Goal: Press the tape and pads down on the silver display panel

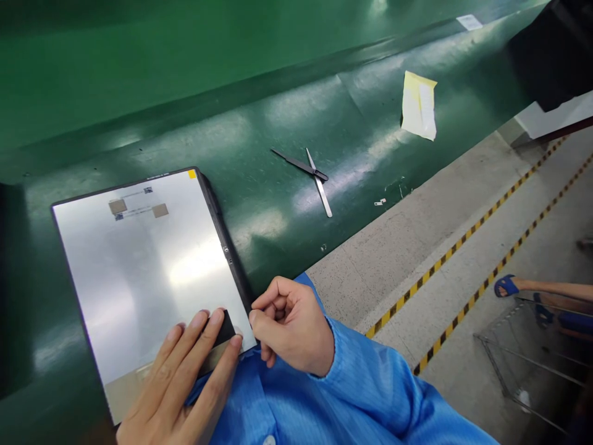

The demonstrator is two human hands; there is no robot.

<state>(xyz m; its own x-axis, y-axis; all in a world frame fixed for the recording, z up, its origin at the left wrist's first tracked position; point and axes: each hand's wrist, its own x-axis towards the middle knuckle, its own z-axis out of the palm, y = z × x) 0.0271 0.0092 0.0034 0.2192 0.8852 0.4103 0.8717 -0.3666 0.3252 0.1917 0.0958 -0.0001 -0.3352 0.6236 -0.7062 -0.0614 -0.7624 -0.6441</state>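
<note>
Left hand (178,383) covers part of the black patch (226,329), wrist lost below the frame! Right hand (294,327) curled, its grip hidden! Print (159,176) on the screen (139,266), too small to read! 1 dark shape (553,52), sliced by the right edge!

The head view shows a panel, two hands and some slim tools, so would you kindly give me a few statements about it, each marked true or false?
1. The left hand lies over the silvery panel. True.
2. A slim dark tool and a slim silver tool cross on the green work surface. True.
3. The left hand is holding the silver tool. False: that tool lies on the green work surface, away from both hands.
4. The right hand is curled at the right edge of the panel. True.
5. The panel lies to the right of the dark tool. False: it lies to the left.
</note>
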